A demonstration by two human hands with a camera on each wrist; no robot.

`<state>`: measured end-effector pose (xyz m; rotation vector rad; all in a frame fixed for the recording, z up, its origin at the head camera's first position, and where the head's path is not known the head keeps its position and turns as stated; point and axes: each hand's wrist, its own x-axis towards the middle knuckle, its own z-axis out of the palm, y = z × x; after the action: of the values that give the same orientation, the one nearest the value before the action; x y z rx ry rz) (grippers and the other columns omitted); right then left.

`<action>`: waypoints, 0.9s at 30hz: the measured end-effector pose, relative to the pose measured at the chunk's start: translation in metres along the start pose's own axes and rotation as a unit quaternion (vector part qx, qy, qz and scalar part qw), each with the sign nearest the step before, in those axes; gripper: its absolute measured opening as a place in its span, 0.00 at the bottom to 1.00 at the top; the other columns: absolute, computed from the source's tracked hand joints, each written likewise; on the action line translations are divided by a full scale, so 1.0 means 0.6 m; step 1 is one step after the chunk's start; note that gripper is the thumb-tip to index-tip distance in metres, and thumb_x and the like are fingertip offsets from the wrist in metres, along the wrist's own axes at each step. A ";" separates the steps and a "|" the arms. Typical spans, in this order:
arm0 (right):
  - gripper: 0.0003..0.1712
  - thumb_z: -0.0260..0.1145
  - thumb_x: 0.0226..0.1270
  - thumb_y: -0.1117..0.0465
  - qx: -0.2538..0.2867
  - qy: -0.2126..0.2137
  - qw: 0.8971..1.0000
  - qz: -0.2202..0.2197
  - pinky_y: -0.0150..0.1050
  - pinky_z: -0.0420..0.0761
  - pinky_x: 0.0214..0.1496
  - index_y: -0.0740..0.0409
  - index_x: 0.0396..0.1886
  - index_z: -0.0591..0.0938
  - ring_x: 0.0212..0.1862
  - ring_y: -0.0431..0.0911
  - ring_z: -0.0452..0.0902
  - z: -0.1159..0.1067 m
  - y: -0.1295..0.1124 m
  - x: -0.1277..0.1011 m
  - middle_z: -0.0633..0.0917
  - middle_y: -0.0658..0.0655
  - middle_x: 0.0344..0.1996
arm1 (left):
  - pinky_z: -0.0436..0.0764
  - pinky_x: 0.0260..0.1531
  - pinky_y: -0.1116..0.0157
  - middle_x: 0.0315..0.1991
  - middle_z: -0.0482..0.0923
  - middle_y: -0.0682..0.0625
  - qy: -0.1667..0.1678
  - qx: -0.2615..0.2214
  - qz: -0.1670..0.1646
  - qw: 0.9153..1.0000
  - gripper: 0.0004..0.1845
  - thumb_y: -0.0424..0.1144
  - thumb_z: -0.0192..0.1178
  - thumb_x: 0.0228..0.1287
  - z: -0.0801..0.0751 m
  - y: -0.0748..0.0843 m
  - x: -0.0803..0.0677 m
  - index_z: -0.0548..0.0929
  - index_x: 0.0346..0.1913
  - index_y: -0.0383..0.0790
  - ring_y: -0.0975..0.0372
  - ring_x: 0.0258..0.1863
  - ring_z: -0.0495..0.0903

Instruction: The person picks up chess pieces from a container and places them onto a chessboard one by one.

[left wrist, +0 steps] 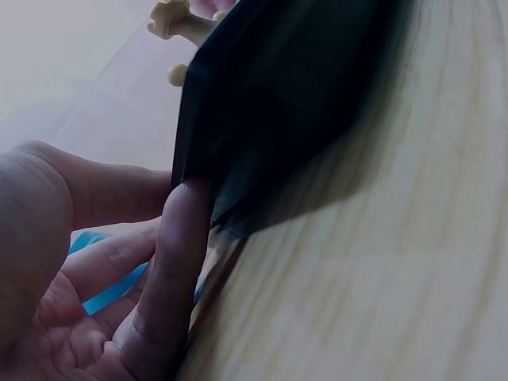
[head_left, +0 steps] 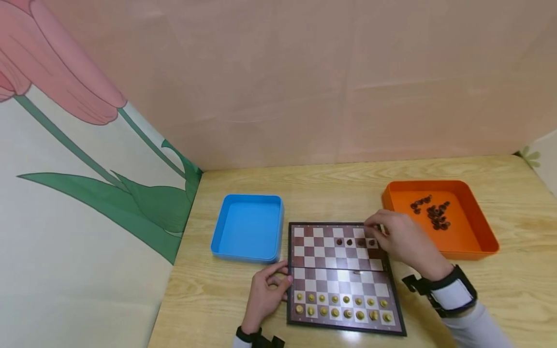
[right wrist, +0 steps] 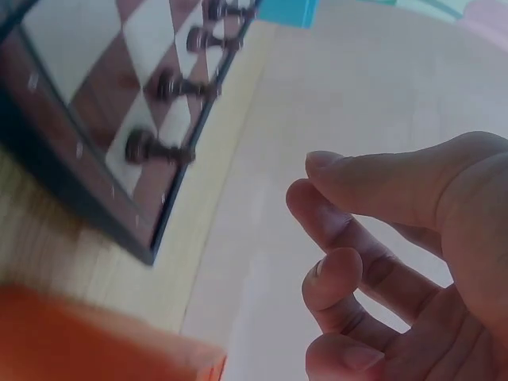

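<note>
A folding magnetic-style chessboard (head_left: 332, 262) lies on the table, with two rows of gold chess pieces (head_left: 335, 312) along its near side. Several dark pawns (head_left: 349, 242) stand in a line near its far right. My left hand (head_left: 266, 292) pinches the board's left edge, thumb and finger (left wrist: 178, 238) at its dark rim in the left wrist view. Above the far right corner hovers my right hand (head_left: 404, 239). Its thumb and index tips nearly meet, the other fingers loosely bent, and no piece shows between them in the right wrist view, where a dark pawn (right wrist: 155, 149) stands nearby.
An orange tray (head_left: 474, 232) holding several dark chess pieces (head_left: 437, 216) stands to the right of the board. On the left side is a blue tray (head_left: 248, 227). Behind the wooden table (head_left: 304, 183) hangs a plain pinkish cloth (head_left: 278, 87).
</note>
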<state>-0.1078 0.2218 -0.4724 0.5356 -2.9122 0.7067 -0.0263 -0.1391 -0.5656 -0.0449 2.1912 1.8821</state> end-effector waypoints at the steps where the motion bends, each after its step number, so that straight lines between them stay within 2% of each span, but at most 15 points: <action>1: 0.08 0.80 0.64 0.66 -0.002 0.002 1.000 0.002 0.33 0.78 0.29 0.56 0.42 0.92 0.30 0.40 0.75 -0.003 0.004 -0.001 0.89 0.50 0.34 | 0.92 0.23 0.63 0.52 0.85 0.41 0.000 -0.001 -0.001 1.000 0.24 0.36 0.72 0.70 0.000 0.000 0.000 0.84 0.68 0.39 0.65 0.28 0.85; 7: 0.10 0.81 0.61 0.66 -0.017 0.023 1.000 0.007 0.34 0.72 0.28 0.57 0.42 0.92 0.29 0.43 0.72 -0.019 0.026 -0.008 0.88 0.52 0.33 | 0.92 0.23 0.63 0.52 0.85 0.41 0.003 -0.004 -0.005 1.000 0.24 0.36 0.71 0.70 0.001 0.000 0.000 0.84 0.68 0.39 0.65 0.28 0.85; 10: 0.11 0.81 0.62 0.66 -0.023 0.034 0.999 0.017 0.35 0.76 0.29 0.59 0.43 0.92 0.30 0.45 0.74 -0.026 0.038 -0.013 0.91 0.57 0.37 | 0.93 0.24 0.63 0.52 0.84 0.41 0.002 -0.004 -0.009 1.000 0.24 0.36 0.71 0.70 0.001 0.001 0.000 0.84 0.68 0.39 0.65 0.28 0.85; 18: 0.11 0.79 0.65 0.66 -0.018 0.056 0.997 0.046 0.30 0.70 0.20 0.60 0.46 0.91 0.25 0.44 0.70 -0.040 0.083 -0.027 0.91 0.62 0.39 | 0.92 0.23 0.63 0.52 0.85 0.41 -0.001 -0.002 -0.009 1.000 0.25 0.36 0.72 0.70 0.000 0.007 0.001 0.84 0.68 0.39 0.65 0.28 0.85; 23: 0.10 0.78 0.66 0.65 -0.017 0.069 0.995 0.067 0.31 0.67 0.17 0.60 0.46 0.91 0.22 0.42 0.68 -0.047 0.114 -0.033 0.88 0.59 0.33 | 0.92 0.24 0.64 0.51 0.85 0.41 -0.005 -0.011 -0.008 1.000 0.25 0.34 0.72 0.69 0.000 0.006 0.001 0.84 0.68 0.39 0.65 0.27 0.85; 27: 0.10 0.77 0.67 0.64 -0.036 0.068 0.994 0.071 0.32 0.67 0.15 0.62 0.46 0.91 0.22 0.44 0.69 -0.049 0.132 -0.028 0.88 0.62 0.34 | 0.93 0.24 0.63 0.51 0.85 0.41 -0.003 -0.016 -0.002 1.000 0.25 0.33 0.72 0.69 0.000 0.005 -0.001 0.83 0.68 0.37 0.65 0.27 0.85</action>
<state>-0.1199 0.3065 -0.4831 0.2632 -2.8554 0.6235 -0.0264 -0.1388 -0.5627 -0.0498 2.1559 1.9111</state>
